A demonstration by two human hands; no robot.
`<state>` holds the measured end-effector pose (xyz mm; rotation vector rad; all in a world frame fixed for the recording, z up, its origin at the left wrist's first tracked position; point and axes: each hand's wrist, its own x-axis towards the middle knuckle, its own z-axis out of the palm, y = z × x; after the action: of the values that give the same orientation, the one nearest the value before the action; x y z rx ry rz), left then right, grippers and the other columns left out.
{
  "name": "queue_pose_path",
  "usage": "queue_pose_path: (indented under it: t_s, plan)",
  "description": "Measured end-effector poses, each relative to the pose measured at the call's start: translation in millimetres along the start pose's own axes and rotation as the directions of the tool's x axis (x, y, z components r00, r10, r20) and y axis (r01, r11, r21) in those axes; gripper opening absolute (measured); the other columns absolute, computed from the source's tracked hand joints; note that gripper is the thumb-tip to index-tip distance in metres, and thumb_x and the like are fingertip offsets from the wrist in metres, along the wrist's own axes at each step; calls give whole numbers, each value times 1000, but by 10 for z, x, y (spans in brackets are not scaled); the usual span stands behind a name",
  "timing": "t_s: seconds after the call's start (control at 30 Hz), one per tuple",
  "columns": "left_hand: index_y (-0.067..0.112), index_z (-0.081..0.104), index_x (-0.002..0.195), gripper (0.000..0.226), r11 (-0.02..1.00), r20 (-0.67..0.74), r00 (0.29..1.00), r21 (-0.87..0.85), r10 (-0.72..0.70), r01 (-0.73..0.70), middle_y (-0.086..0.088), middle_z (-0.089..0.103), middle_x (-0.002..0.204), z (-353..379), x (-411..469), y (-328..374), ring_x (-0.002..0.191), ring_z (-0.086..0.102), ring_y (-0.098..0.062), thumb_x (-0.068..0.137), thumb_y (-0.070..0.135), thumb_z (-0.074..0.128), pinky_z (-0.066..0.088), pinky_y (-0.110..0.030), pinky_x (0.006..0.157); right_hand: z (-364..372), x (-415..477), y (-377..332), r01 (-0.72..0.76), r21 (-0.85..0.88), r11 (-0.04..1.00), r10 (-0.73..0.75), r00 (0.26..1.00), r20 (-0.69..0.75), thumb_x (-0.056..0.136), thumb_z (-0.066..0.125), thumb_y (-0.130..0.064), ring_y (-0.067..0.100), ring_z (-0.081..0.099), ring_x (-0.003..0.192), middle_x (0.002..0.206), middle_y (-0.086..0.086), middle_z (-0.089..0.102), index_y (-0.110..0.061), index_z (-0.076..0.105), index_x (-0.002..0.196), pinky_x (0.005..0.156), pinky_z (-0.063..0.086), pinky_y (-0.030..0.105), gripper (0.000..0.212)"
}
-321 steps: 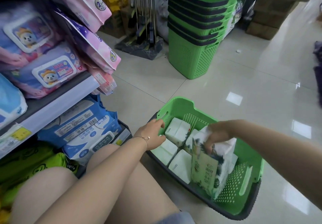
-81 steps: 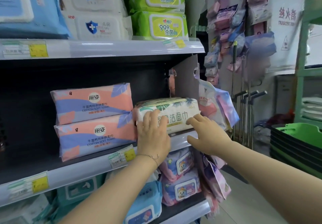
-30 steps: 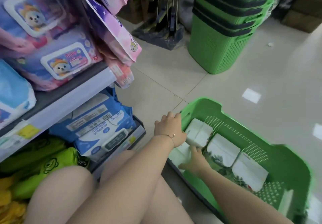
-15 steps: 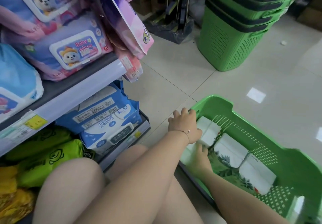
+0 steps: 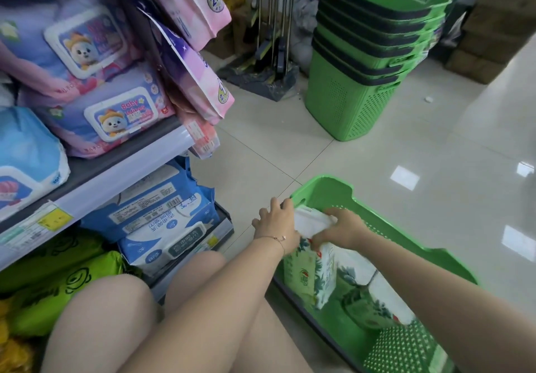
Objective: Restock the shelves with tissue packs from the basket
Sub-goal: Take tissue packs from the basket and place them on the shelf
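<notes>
A green basket (image 5: 406, 227) sits on the floor at lower right with tissue packs inside. Both hands hold one white pack with green leaf print (image 5: 311, 268), tilted upright at the basket's near-left end. My left hand (image 5: 277, 224) grips its left side, fingers over the top edge. My right hand (image 5: 339, 229) curls over its top from the right. Another leaf-print pack (image 5: 374, 300) lies in the basket behind it. The shelf (image 5: 116, 169) with wipes packs is on the left.
Blue packs (image 5: 162, 219) and green packs (image 5: 58, 280) fill the bottom shelf by my knees. Pink hanging packs (image 5: 197, 76) jut out at the shelf end. A stack of green baskets (image 5: 362, 62) and broom stands (image 5: 269, 53) stand beyond on the tiled floor.
Both hands have taken hold of a leaf-print pack and raised it upright at the basket's near end; half a second ago the right hand was reaching low inside.
</notes>
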<state>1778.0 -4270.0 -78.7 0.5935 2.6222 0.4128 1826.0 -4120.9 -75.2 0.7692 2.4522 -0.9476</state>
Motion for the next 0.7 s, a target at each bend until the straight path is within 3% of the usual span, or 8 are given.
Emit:
queue_pose_path:
  t_s: [0.1,0.27,0.43,0.57,0.7]
  plan:
    - [22,26,134,59,992,10,999,-118,37,-35,-8,39,131,-39,-111,15,120,40,-31,85,26,59,37,-48,97,-373,-148,-170,34,45,998,-33,999,-26,55,88,-27,23,49,107,131,9,50,-10,42,140,80,45,30,99]
    - [39,9,141,97,923,5,989,-359,148,-137,-2,31,146,-355,-288,-8,131,36,-24,72,44,77,33,-49,108,-823,-455,-481,160,-127,979,-178,973,-147,51,88,-41,26,54,107,123,10,56,-8,53,131,91,49,34,93]
    - [34,-5,147,125,764,-69,994,-636,91,-113,-8,25,150,-759,-500,34,135,32,-26,63,38,88,32,-43,112,-1135,-829,-888,229,-161,960,-269,917,-294,50,81,-57,24,63,82,90,7,67,-5,66,97,74,57,39,72]
    - [34,-10,146,141,772,-118,993,-631,8,-81,-13,27,149,-980,-641,-141,136,30,-27,50,42,92,29,-45,113,-1341,-1077,-1198,287,64,956,-241,888,-392,44,79,-57,21,65,67,70,4,68,-10,65,76,58,53,32,59]
    - [43,-1,141,144,789,-247,969,-598,-12,-143,0,28,146,-1273,-834,-363,133,34,-20,32,54,93,30,-45,114,-1472,-1365,-1518,387,327,862,-234,877,-421,47,81,-48,20,60,52,53,1,59,-15,57,55,54,49,30,42]
